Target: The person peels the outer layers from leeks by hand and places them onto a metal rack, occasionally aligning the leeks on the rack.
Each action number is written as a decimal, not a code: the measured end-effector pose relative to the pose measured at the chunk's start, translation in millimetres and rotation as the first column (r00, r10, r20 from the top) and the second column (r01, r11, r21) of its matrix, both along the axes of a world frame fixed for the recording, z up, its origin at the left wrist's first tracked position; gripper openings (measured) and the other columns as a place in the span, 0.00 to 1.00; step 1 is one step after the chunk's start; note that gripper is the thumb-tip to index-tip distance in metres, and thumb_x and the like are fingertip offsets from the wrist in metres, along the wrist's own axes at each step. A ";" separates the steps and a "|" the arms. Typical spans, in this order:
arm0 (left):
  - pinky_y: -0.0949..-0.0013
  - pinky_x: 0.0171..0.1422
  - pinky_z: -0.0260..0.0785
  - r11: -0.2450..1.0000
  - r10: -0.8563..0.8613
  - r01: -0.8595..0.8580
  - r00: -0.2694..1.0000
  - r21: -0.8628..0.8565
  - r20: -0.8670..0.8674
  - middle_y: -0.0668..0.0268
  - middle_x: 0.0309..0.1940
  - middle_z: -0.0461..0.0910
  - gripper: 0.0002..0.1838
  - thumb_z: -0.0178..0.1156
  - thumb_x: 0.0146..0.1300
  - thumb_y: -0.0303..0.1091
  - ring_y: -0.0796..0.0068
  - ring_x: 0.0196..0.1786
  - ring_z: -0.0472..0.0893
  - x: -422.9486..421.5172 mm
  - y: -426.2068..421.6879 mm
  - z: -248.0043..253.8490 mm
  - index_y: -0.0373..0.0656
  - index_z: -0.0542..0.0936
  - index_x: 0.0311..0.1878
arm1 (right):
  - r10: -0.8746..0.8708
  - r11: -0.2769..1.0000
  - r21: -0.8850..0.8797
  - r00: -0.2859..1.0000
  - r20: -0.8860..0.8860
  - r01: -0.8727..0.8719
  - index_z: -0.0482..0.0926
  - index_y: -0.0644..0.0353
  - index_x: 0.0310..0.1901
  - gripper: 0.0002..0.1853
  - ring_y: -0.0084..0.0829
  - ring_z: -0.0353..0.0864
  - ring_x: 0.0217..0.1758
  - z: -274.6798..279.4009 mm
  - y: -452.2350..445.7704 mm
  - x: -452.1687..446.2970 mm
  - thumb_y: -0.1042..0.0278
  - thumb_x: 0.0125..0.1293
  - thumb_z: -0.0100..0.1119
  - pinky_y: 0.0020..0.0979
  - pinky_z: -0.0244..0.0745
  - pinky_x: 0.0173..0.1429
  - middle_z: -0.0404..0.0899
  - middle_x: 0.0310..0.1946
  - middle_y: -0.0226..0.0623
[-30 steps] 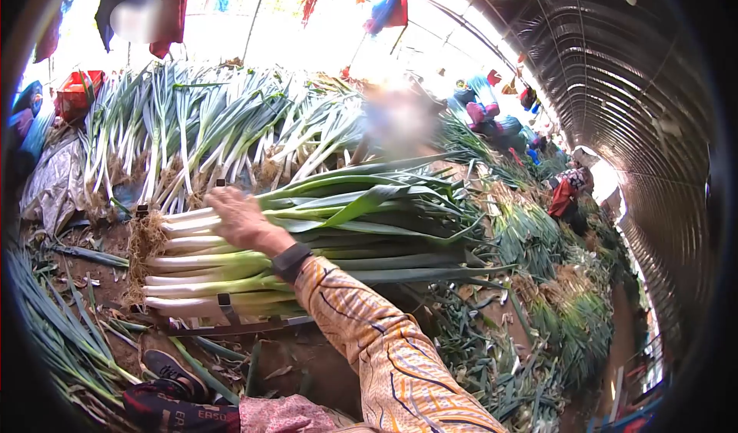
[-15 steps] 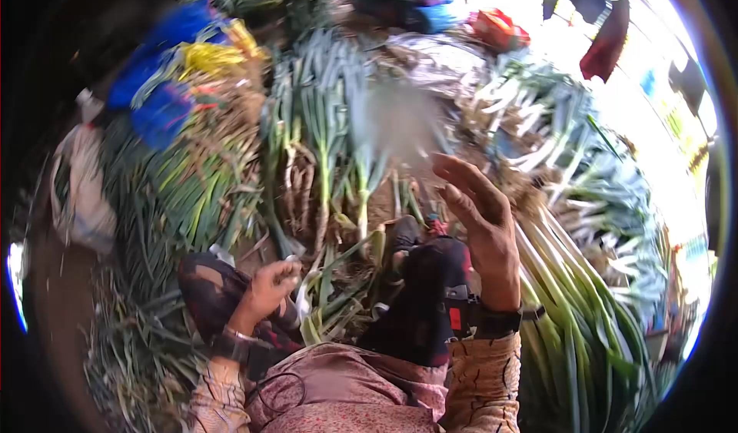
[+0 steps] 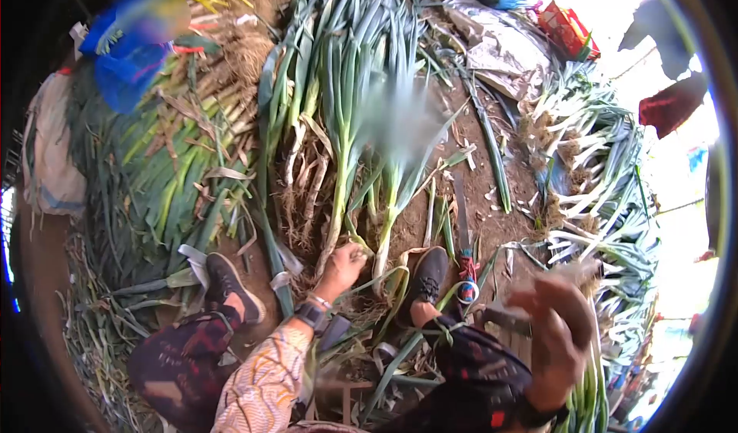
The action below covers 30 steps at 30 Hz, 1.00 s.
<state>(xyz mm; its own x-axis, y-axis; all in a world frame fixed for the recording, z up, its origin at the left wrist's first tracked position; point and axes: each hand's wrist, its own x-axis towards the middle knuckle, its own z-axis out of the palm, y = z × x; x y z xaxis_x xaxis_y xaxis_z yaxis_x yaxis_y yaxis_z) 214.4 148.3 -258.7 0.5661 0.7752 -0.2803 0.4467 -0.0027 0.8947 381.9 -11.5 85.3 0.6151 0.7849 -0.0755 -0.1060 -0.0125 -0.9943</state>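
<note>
Loose leeks (image 3: 338, 126) with soiled roots lie on the ground in front of me, leaves pointing away. My left hand (image 3: 343, 270) is at their root ends, fingers curled together; whether it grips a leek cannot be made out. Raised at the lower right is my right hand (image 3: 555, 329), blurred, its fingers apart and nothing visible in it. Below it, the leaves of a leek pile (image 3: 592, 391) show partly. A knife (image 3: 463, 218) with a red and blue wrapped handle lies on the soil between the hands, near my shoe (image 3: 427, 279).
Stacked green leeks (image 3: 154, 179) fill the left, with a blue bag (image 3: 127, 64) and a pale sack (image 3: 58, 149) beyond. A row of white-stemmed leeks (image 3: 584, 195) runs down the right. A grey sheet (image 3: 503, 49) and a red bag (image 3: 567, 29) are at the back.
The view has swung left from the large leek pile. My right hand has moved off that pile, and my left hand has come into view and reached forward to the loose leeks' roots.
</note>
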 end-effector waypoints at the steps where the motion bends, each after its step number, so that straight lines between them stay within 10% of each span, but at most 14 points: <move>1: 0.63 0.45 0.72 0.999 0.046 -0.046 0.997 0.016 -0.063 0.54 0.36 0.80 0.21 0.63 0.54 0.34 0.60 0.40 0.80 22.2 0.9 -9.1 0.37 0.75 0.50 | -0.095 0.993 -0.058 0.988 0.120 0.102 0.73 0.73 0.50 0.19 0.34 0.79 0.43 -5.7 0.7 -2.3 0.69 0.61 0.56 0.32 0.71 0.52 0.80 0.38 0.46; 4: 0.57 0.55 0.68 0.951 0.223 -0.214 0.975 0.221 -0.018 0.45 0.47 0.74 0.32 0.66 0.51 0.36 0.50 0.51 0.74 89.4 -0.1 -72.3 0.34 0.66 0.58 | -0.001 0.995 -0.094 0.990 0.139 0.015 0.70 0.74 0.53 0.22 0.47 0.78 0.48 -11.2 -7.7 6.7 0.66 0.62 0.55 0.54 0.71 0.54 0.74 0.50 0.55; 8: 0.54 0.53 0.69 0.970 0.093 -0.175 0.911 -0.172 -0.401 0.41 0.47 0.75 0.32 0.64 0.55 0.39 0.46 0.50 0.76 136.9 15.1 -72.0 0.34 0.64 0.58 | 0.095 0.994 -0.070 0.974 0.204 -0.082 0.71 0.76 0.51 0.22 0.48 0.79 0.43 -23.1 10.2 13.3 0.65 0.62 0.56 0.44 0.76 0.47 0.76 0.45 0.56; 10: 0.54 0.48 0.71 0.917 0.318 -0.320 0.947 -0.238 -0.047 0.43 0.41 0.78 0.28 0.62 0.57 0.41 0.46 0.44 0.78 134.3 6.6 -110.1 0.34 0.65 0.56 | 0.061 0.996 -0.080 0.977 0.205 -0.045 0.72 0.76 0.51 0.22 0.47 0.79 0.44 -20.8 16.5 10.8 0.65 0.62 0.56 0.41 0.75 0.48 0.77 0.43 0.56; 16: 0.61 0.39 0.71 0.968 0.244 -0.249 0.963 0.030 0.110 0.55 0.31 0.79 0.18 0.59 0.62 0.43 0.59 0.34 0.80 27.8 -21.4 -3.7 0.42 0.74 0.48 | 0.003 0.969 -0.245 1.000 0.009 -0.001 0.72 0.76 0.51 0.20 0.39 0.79 0.45 -0.1 12.9 -14.5 0.67 0.63 0.54 0.36 0.71 0.54 0.79 0.41 0.51; 24: 0.73 0.21 0.62 0.909 0.347 -0.296 0.928 -0.294 0.135 0.70 0.17 0.73 0.16 0.53 0.67 0.42 0.82 0.17 0.70 -89.7 -89.0 152.0 0.38 0.76 0.33 | 0.295 0.928 -0.233 0.955 -0.016 -0.290 0.77 0.72 0.46 0.12 0.27 0.80 0.44 -13.2 6.4 -39.7 0.73 0.65 0.54 0.25 0.72 0.51 0.81 0.36 0.39; 30: 0.76 0.27 0.67 0.966 0.250 -0.255 0.913 -0.026 0.322 0.70 0.23 0.77 0.18 0.50 0.69 0.48 0.83 0.22 0.73 -136.2 -98.2 234.8 0.40 0.76 0.40 | 0.635 0.766 -0.431 0.665 0.393 -0.476 0.78 0.64 0.47 0.14 0.26 0.80 0.38 -37.6 20.5 -70.9 0.64 0.63 0.58 0.29 0.74 0.44 0.82 0.40 0.40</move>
